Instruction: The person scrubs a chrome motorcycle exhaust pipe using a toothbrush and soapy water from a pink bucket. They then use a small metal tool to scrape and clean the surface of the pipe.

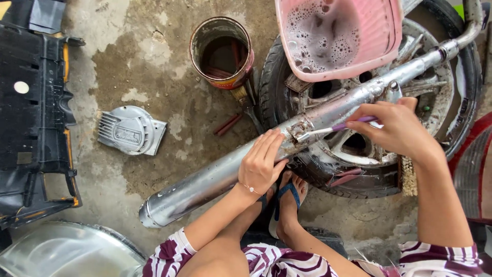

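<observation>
Left hand (261, 161) lies flat, fingers together, pressed on the chrome exhaust pipe (215, 179), steadying it. Right hand (394, 125) pinches a purple-handled toothbrush (335, 127), bristle end touching the rusty bracket (298, 129) on the pipe. Pipe runs diagonally over a wheel (359, 149) lying on the concrete floor (154, 66). Pink basin (379, 41) with soapy water sits on the wheel. Rusty tin can (223, 51) just beside the tyre. Grey engine cover (130, 131) well apart, to the left.
</observation>
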